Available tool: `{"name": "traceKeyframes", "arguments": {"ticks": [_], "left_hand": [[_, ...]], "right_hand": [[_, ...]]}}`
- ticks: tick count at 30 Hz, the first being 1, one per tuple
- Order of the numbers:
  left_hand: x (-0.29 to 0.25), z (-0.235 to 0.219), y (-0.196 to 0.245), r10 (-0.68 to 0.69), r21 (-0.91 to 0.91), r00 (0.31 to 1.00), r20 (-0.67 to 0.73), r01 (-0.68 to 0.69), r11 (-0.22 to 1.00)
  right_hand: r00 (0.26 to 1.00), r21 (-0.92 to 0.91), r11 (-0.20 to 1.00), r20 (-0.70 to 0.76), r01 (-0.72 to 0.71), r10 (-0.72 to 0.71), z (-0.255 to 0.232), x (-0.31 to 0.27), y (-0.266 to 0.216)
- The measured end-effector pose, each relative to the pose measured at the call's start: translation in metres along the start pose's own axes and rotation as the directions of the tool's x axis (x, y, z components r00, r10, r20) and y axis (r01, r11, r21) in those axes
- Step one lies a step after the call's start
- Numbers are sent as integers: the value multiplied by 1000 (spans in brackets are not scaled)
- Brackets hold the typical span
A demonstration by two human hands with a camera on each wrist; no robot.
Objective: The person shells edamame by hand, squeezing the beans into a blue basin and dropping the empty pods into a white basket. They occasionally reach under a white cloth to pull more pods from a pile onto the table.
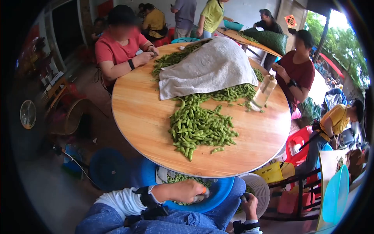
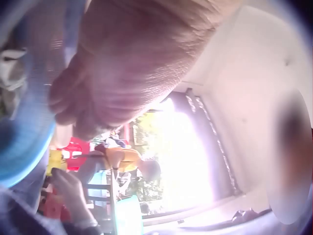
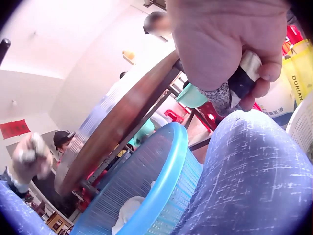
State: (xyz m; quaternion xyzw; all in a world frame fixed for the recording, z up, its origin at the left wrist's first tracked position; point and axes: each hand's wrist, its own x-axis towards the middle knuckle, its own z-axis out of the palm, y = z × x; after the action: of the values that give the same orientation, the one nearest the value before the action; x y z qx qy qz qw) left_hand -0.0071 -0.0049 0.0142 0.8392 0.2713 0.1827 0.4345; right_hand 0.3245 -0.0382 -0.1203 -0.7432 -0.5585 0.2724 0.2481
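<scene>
Crowding under the table edge (image 1: 202, 173) — both hands, blue basket (image 1: 218, 197) between

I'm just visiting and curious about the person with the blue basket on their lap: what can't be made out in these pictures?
- Left hand: what its fingers pinch over the blue basket is too small in the head view; the left wrist view is blurred.
- Right hand: grips a dark-and-white object; fingers and the frame edge hide most of it.
- The pod pile partly hidden under the cloth.
</scene>
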Motion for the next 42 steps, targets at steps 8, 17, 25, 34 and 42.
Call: {"name": "traceKeyframes", "arguments": {"ticks": [8, 17, 25, 34, 42], "left_hand": [[106, -38, -37, -14, 663, 939, -342, 252, 705], [93, -45, -15, -122, 374, 886, -447, 309, 875], [36, 4, 5, -377, -660, 664, -646, -237, 713], [-30, 1, 1, -46, 121, 716, -696, 181, 976], [-42, 4, 1, -299, -210, 790, -536, 218, 953]], "right_hand": [[994, 107, 989, -20, 106, -105, -4, -5, -31], [961, 495, 833, -12, 245, -275, -27, -15, -105], [872, 843, 485, 42, 231, -488, 14, -18, -213], [786, 756, 636, 294, 157, -544, 27, -28, -228], [798, 780, 626, 376, 1, -470, 20, -38, -233]]}}
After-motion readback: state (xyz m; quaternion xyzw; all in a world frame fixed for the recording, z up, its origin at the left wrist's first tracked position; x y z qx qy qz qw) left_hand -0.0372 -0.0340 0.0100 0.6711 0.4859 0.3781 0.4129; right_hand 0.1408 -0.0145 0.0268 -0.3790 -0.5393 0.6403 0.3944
